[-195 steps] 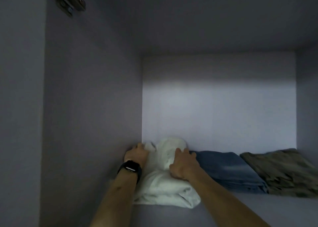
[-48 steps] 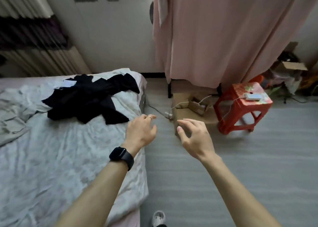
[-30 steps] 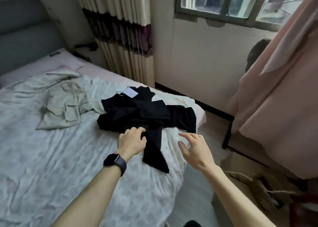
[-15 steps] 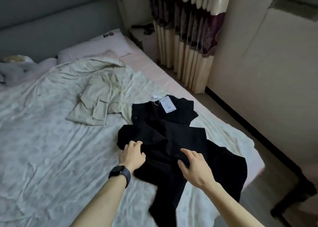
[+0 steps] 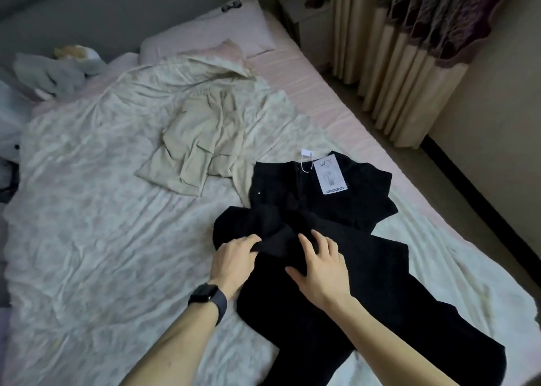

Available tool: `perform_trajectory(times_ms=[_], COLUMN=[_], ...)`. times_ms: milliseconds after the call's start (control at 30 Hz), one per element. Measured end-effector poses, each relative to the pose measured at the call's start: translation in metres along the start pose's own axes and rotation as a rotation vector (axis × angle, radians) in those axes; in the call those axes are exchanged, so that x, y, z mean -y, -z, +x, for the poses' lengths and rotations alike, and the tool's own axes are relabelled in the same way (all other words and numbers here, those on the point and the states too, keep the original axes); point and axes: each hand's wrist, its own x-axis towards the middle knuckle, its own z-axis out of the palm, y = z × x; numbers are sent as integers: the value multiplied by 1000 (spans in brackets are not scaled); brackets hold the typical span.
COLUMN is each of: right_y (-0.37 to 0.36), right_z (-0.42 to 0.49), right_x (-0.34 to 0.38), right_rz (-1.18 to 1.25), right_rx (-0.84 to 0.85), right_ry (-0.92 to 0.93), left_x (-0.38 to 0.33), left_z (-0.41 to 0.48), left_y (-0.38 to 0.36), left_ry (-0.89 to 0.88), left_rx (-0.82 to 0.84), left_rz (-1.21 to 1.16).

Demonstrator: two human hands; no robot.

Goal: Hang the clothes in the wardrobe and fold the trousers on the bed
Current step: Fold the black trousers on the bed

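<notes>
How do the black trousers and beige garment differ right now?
The black trousers lie nearer, spread out; the beige garment farther, bunched. The black trousers carry a white tag; the beige garment shows none. The left hand and right hand touch the black trousers, not the beige garment. Both lie on the bed.

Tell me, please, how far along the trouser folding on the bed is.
Done: nothing in view looks folded. In hand: the left hand grips a fold of the crumpled black trousers, and the right hand rests on them. Left: folding these, then the rumpled beige garment beyond.
</notes>
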Motion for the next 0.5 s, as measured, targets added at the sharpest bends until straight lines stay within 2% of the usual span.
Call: perform_trajectory(times_ms=[100, 167, 200, 300, 400, 500], right_y=[22, 57, 69, 132, 186, 222], right_z=[-7, -10, -11, -24, -42, -58], right_x=[13, 28, 32, 56, 78, 82], right_rz=[137, 229, 278, 377, 374, 348], right_rx=[-138, -184, -203, -322, -442, -543], right_ry=[93, 91, 90, 162, 246, 237], left_x=[-15, -17, -16, -14, -13, -17], left_z=[-19, -24, -26, -46, -65, -67], left_y=[29, 59, 67, 100, 113, 135], left_ry=[-193, -259, -243, -135, -125, -131], left_rx=[-58, -216, -275, -308, -356, -442], left_rz=[-88, -40, -23, -17, 22, 42])
